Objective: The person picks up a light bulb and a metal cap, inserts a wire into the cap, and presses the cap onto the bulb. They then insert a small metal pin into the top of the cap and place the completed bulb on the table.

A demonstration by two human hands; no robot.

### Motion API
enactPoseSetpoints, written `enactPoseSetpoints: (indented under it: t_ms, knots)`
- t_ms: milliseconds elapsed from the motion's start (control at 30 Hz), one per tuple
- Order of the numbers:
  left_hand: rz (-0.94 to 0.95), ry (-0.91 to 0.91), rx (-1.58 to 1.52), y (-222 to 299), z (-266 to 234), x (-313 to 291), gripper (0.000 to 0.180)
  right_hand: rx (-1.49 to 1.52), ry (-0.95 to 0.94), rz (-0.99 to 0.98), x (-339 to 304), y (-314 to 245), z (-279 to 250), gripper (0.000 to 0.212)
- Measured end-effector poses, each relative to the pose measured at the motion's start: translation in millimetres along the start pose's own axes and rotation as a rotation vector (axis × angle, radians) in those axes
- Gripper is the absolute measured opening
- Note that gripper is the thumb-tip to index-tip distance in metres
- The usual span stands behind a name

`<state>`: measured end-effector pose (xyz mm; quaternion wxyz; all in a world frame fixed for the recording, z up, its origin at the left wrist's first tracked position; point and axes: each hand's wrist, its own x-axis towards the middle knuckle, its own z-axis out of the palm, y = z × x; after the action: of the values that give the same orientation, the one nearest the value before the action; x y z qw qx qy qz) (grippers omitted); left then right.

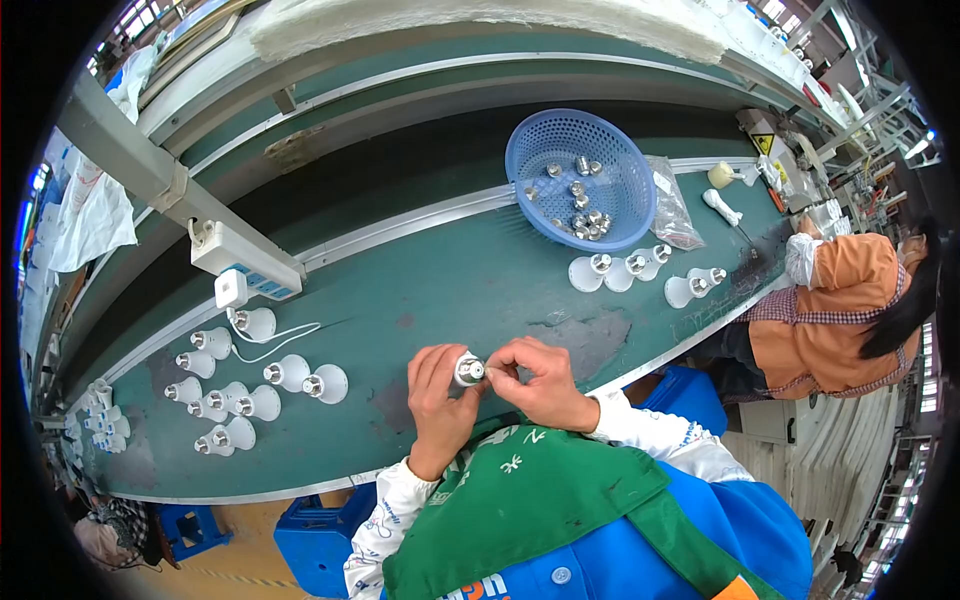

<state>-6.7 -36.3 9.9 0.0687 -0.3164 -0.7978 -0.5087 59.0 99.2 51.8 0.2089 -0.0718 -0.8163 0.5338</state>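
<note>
My left hand [438, 402] is closed around a white light bulb [466, 370], its silver metal cap pointing up. Right beside that cap, my right hand [543, 386] has thumb and forefinger pinched together. Whatever sits between those fingertips, if anything, is too small to make out. To the left on the green bench stand several more white bulbs [326, 384] with metal caps, in loose groups. Farther off, a blue perforated basket [520, 150] contains several loose silver caps [590, 226]. More capped bulbs [620, 272] stand just in front of the basket.
A white power strip [240, 262] with a plugged-in charger and white cable [275, 338] is fixed to a post at left. A clear plastic bag [676, 205] and a white-handled tool [722, 208] lie right of the basket. A co-worker in orange [850, 300] sits at the far right.
</note>
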Motion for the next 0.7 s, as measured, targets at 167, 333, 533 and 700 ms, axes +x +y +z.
enactPoseSetpoints:
  t_ms: [167,333,533,700]
  knots:
    - [0.022,0.005,0.042,0.3,-0.8,-1.1,0.043,-0.078,-0.01,-0.05,-0.5,0.7,-2.2,0.005]
    - [0.088,0.023,0.17,4.6,-5.5,3.7,0.043,-0.16,-0.002,-0.117,0.6,-0.8,-4.9,0.006]
    - [0.14,0.022,0.315,10.0,-9.3,8.1,0.043,-0.262,0.001,-0.175,-0.9,-1.1,-8.6,0.008]
    - [0.084,-0.005,0.222,6.9,-5.4,5.3,0.044,-0.287,-0.015,-0.186,-2.2,-4.0,-10.3,0.005]
